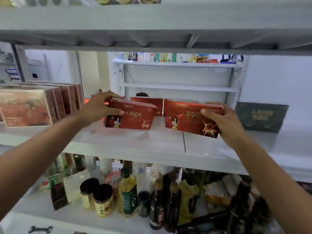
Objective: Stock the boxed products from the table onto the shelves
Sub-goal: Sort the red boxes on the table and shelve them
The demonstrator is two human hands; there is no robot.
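Placing step, by my reading: the left hand (99, 107) grips one red box (130, 116) and the right hand (224, 123) grips another red box (190, 118), both on the middle shelf (128, 141). Next they likely need sliding far back against the rear boxes (146, 103).

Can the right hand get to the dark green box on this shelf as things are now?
Probably, once freed. The right hand grips the right red box, so it is occupied. The dark green box stands just to its right on the same shelf, with nothing visible between them.
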